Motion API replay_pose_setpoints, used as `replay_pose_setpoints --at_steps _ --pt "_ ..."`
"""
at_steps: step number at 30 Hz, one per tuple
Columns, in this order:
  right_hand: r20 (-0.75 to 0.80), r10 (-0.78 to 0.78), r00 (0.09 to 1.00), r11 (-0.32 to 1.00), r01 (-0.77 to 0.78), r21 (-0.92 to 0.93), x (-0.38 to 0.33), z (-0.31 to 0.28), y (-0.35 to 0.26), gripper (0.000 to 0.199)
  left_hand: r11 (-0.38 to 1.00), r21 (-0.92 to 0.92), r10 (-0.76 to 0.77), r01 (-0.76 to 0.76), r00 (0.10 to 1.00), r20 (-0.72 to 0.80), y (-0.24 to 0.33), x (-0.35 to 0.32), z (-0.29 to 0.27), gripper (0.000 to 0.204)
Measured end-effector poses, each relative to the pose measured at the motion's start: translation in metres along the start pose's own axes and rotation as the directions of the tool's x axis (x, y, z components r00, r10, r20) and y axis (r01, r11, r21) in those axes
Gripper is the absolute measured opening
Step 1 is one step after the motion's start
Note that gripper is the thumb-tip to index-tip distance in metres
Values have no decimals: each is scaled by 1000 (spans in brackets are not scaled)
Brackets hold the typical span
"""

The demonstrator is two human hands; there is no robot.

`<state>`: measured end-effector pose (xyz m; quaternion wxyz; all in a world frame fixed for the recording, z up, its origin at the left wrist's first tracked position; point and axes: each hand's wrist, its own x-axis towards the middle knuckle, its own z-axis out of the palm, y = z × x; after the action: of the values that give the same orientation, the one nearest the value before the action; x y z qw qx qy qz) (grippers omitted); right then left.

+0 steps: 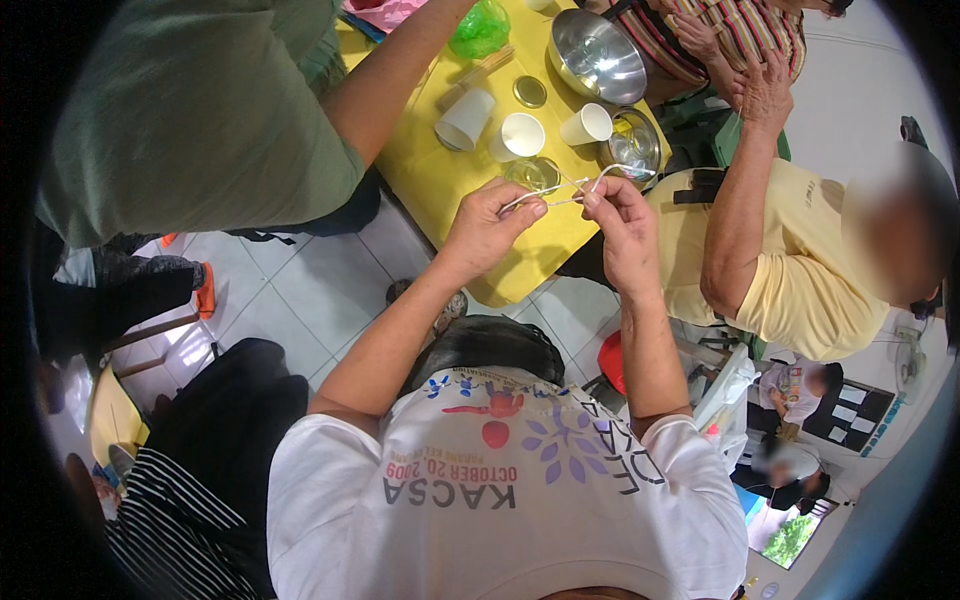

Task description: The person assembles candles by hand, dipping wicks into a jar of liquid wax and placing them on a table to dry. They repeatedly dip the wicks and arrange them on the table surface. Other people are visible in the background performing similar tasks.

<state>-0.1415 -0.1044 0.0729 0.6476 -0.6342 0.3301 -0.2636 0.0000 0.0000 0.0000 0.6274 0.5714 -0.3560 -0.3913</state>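
My left hand (487, 222) and my right hand (618, 212) are raised together above the edge of a yellow-covered table (440, 180). Between their fingertips they pinch a thin, pale, bent strip or wire (570, 188), each hand gripping one end. Just beyond the strip lie a clear glass jar (531, 173) and a small metal bowl (633, 143) on the yellow cloth. My bare forearms come up from my white printed shirt at the bottom.
On the table stand three white paper cups (521, 133), a round metal lid (529, 91), a large steel bowl (596, 55) and a green bag (480, 28). A person in green stands at left, one in yellow sits at right. White floor tiles (300, 290) lie below.
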Motion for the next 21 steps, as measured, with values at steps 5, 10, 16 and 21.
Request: replay_pose_setpoints --at_steps 5,10,16,21 --pt "-62 -68 996 997 70 17 -1 7 0 10 1000 8 15 -15 999 -34 -1 4 7 19" --pt "-92 -120 988 993 119 -21 2 -1 6 10 946 -315 -89 70 995 -46 -18 6 7 32" --pt "-167 -38 985 999 39 3 5 -9 39 8 821 -517 -377 241 910 -173 -38 -8 -20 35" --pt "-170 -27 985 999 23 -27 19 -16 69 9 778 -524 -546 346 785 -292 -51 -26 -29 25"
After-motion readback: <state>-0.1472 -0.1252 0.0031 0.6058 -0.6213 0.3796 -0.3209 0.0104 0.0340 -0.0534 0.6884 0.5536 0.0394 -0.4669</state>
